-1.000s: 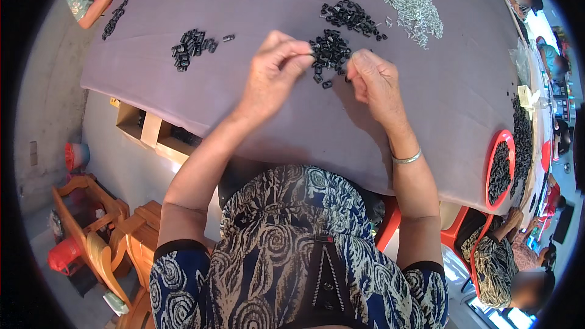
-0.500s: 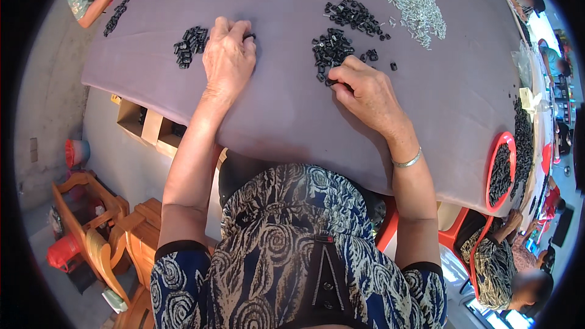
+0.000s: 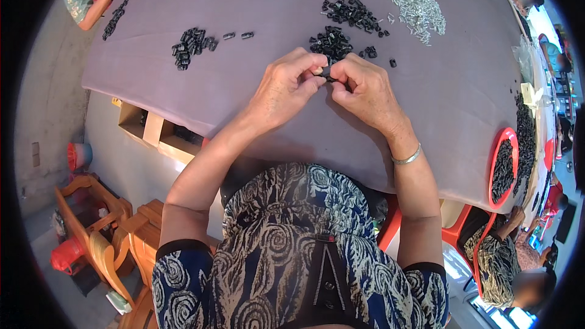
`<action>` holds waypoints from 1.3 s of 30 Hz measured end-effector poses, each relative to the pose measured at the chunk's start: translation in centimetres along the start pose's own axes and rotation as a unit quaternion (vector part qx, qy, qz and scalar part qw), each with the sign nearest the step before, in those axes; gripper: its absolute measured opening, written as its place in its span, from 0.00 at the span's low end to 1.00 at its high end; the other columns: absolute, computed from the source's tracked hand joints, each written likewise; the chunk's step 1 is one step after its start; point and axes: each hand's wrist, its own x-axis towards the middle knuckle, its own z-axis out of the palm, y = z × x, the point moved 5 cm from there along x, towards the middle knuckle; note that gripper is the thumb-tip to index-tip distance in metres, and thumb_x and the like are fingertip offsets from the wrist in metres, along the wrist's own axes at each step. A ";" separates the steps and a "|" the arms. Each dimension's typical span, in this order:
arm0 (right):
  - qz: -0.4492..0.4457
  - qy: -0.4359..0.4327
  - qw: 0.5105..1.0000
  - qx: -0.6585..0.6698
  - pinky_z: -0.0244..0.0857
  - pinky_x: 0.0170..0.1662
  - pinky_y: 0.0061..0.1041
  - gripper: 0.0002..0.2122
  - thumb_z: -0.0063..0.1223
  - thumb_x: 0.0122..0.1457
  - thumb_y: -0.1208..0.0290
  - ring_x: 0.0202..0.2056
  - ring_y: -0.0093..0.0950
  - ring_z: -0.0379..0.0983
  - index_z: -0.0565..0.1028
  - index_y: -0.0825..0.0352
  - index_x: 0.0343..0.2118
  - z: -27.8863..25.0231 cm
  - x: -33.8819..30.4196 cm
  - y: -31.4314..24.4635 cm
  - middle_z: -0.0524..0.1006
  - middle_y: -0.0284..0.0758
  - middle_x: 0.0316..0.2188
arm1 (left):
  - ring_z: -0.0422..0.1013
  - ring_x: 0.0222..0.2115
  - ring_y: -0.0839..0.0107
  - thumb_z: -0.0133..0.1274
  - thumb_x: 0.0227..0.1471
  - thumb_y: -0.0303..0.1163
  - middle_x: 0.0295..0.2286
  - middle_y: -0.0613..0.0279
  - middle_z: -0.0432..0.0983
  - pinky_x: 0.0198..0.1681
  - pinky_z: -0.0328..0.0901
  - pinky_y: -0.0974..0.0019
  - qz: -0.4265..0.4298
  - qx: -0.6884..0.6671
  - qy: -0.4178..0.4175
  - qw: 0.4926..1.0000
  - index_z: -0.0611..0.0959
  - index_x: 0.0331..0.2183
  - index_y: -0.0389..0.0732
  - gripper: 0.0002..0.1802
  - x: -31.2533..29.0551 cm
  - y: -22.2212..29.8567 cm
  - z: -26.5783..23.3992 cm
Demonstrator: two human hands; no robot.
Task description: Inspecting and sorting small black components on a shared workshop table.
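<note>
On my feed, a small black part sat between the two hands, above the table and on the near side of a heap. It lay directly right of the left hand's fingertips and directly left of the right hand's, so neither hand was clearly nearer. The sliver I could see seemed to run crosswise from hand to hand; the fingers hid too much for me to be sure of its long axis.

The right hand had its thumb and index finger pinched together on the part. The left hand held its thumb and index tips slightly apart, right at the part; I couldn't tell whether they gripped anything.

Just beyond the fingers was the heap, with loose pieces to its right. Behind it I saw a second heap and, farther right, silver pins. Well to the left stood a third heap, two single pieces lying crosswise beside it.

As for labels, the parts were too small to show me any writing, and I couldn't read the red tag on the clothing.
</note>
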 end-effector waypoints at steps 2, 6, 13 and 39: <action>-0.001 0.009 1.000 0.004 0.64 0.24 0.28 0.07 0.53 0.40 0.82 0.21 0.31 0.69 0.70 0.67 0.24 -0.2 0.0 -0.2 0.69 0.34 0.19 | 0.65 0.25 0.82 0.54 0.48 0.19 0.28 0.68 0.69 0.29 0.63 0.76 -0.011 -0.018 -0.015 1.000 0.77 0.39 0.35 0.13 -0.1 0.1 0.3; -0.010 0.019 1.000 0.022 0.64 0.23 0.27 0.07 0.54 0.40 0.82 0.20 0.29 0.68 0.71 0.67 0.26 -0.4 -0.1 -0.8 0.69 0.33 0.19 | 0.66 0.28 0.83 0.52 0.52 0.21 0.30 0.69 0.72 0.33 0.64 0.77 -0.092 -0.134 -0.043 0.986 0.78 0.39 0.35 0.10 -0.4 -1.4 1.4; -0.013 0.054 0.996 0.067 0.63 0.23 0.25 0.07 0.53 0.42 0.83 0.20 0.27 0.68 0.72 0.67 0.26 -0.4 -0.2 -0.7 0.69 0.33 0.19 | 0.67 0.28 0.83 0.50 0.55 0.24 0.29 0.69 0.74 0.29 0.62 0.78 -0.171 -0.258 -0.016 0.951 0.79 0.38 0.35 0.08 -0.6 -2.0 1.7; 0.051 0.095 0.994 0.020 0.62 0.25 0.21 0.03 0.53 0.48 0.81 0.19 0.21 0.67 0.74 0.68 0.26 -2.8 0.1 2.1 0.71 0.31 0.20 | 0.69 0.26 0.81 0.46 0.57 0.27 0.26 0.67 0.72 0.28 0.67 0.76 -0.167 -0.308 0.001 0.936 0.76 0.35 0.35 0.07 -0.2 -2.7 1.2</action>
